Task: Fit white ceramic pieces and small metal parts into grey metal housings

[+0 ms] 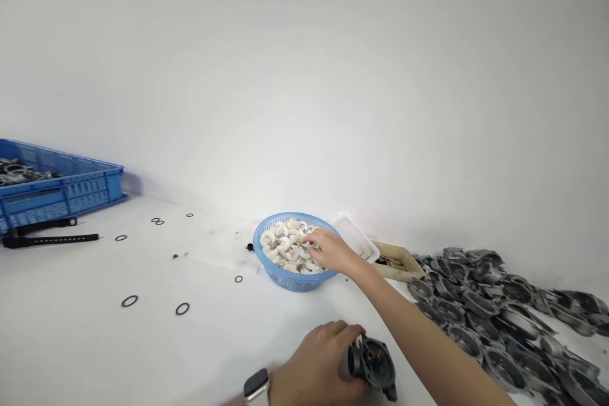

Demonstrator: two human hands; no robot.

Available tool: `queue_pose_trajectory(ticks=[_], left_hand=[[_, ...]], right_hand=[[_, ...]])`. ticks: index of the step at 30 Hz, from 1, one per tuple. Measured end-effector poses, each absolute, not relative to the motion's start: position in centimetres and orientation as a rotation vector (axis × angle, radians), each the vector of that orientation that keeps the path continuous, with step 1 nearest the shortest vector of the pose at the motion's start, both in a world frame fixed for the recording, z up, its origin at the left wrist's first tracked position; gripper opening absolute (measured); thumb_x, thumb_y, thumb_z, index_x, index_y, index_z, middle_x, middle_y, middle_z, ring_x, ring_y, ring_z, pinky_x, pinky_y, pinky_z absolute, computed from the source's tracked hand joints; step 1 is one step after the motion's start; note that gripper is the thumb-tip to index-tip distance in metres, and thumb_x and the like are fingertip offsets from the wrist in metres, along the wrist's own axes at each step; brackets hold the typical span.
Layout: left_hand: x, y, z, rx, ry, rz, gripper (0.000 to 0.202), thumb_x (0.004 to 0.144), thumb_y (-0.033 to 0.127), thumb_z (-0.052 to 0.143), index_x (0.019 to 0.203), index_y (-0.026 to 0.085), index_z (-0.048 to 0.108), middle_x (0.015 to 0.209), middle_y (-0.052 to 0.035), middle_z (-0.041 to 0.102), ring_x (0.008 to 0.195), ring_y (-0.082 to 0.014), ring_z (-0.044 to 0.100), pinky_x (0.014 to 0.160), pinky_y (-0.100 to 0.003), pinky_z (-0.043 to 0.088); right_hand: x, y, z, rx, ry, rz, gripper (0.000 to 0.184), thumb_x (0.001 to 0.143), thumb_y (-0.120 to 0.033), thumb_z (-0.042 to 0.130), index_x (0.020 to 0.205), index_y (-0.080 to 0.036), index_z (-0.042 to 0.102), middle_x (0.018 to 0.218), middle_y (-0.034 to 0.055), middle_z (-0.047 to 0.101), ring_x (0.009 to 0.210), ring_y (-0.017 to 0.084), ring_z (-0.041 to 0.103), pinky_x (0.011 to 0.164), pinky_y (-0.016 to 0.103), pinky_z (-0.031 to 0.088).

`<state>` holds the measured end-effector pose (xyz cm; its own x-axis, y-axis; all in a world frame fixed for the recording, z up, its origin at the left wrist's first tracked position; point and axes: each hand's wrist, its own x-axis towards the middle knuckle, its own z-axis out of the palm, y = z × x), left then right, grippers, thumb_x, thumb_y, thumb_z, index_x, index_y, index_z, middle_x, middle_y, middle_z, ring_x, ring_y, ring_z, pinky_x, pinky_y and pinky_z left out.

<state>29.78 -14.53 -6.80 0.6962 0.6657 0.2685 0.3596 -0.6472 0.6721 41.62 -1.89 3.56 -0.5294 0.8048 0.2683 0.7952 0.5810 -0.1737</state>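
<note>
My left hand (316, 365), with a watch (257, 385) on its wrist, is wrapped round a grey metal carburetor body (378, 365) above the table's near side. The carburetor's open cavity shows, with small brass-coloured parts inside. My right hand (328, 248) reaches into a round blue plastic basket (295, 282) with its fingers bent and slightly apart. It touches or hovers just over a heap of white, C-shaped plastic floats (284, 243). Nothing shows held between its fingers, though some fingertips are partly hidden.
Many grey metal bowl-shaped castings (480, 304) lie piled at the right. Behind my right arm are a white lid or tray (354, 236) and a beige box (399, 260). A blue crate (90, 189) of metal parts, black straps (57, 240) and several black rings (183, 309) are at the left.
</note>
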Motion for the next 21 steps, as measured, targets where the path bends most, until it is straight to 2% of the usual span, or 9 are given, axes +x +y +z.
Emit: queue_pose_trajectory(ticks=[4, 8, 12, 15, 21], left_hand=[[29.6, -14.5, -6.5, 2.309, 0.774, 0.67, 0.067, 0.073, 0.03, 0.079, 0.137, 0.033, 0.057, 0.121, -0.0033, 0.07, 0.109, -0.0309, 0.067, 0.099, -0.04, 0.052], [29.3, -14.4, -6.0, 2.315, 0.726, 0.696, 0.064, 0.074, 0.028, 0.077, 0.134, 0.034, 0.059, 0.116, -0.0015, 0.072, 0.105, -0.0299, 0.068, 0.094, -0.039, 0.054], [29.3, -14.3, -6.3, 2.335, 0.731, 0.7, 0.065, 0.073, 0.028, 0.079, 0.134, 0.032, 0.059, 0.115, -0.0032, 0.072, 0.104, -0.0303, 0.069, 0.095, -0.039, 0.053], [29.2, -14.2, -6.5, 2.35, 0.74, 0.693, 0.064, 0.074, 0.029, 0.078, 0.135, 0.031, 0.058, 0.117, -0.004, 0.071, 0.106, -0.0304, 0.068, 0.096, -0.039, 0.053], [29.0, -14.3, -6.4, 2.361, 0.724, 0.688, 0.064, 0.073, 0.026, 0.077, 0.134, 0.032, 0.058, 0.117, -0.0021, 0.07, 0.106, -0.0297, 0.067, 0.096, -0.04, 0.053]], right_hand=[[38.3, -0.2, 2.9, -1.254, -2.599, 0.009, 0.043, 0.091, -0.01, 0.054, 0.128, -0.027, 0.068, 0.12, 0.0083, 0.066, 0.111, 0.026, 0.061, 0.09, 0.035, 0.048], [36.5, 0.4, 2.9, -1.214, -2.618, -0.002, 0.032, 0.09, -0.007, 0.055, 0.109, -0.021, 0.076, 0.113, 0.0113, 0.065, 0.108, 0.028, 0.06, 0.09, 0.037, 0.047], [37.2, -0.7, 4.1, -1.172, -2.532, 0.094, 0.023, 0.095, -0.016, 0.058, 0.11, -0.02, 0.075, 0.122, 0.0108, 0.063, 0.111, 0.027, 0.06, 0.095, 0.038, 0.047], [39.6, -3.1, 5.4, -1.149, -2.453, 0.226, 0.022, 0.098, -0.026, 0.059, 0.114, -0.021, 0.073, 0.12, 0.0071, 0.067, 0.108, 0.023, 0.063, 0.095, 0.035, 0.049], [47.4, -10.5, 7.3, -1.236, -2.355, 0.592, 0.025, 0.099, -0.037, 0.057, 0.112, -0.024, 0.074, 0.098, 0.0026, 0.075, 0.086, 0.02, 0.067, 0.076, 0.029, 0.052]])
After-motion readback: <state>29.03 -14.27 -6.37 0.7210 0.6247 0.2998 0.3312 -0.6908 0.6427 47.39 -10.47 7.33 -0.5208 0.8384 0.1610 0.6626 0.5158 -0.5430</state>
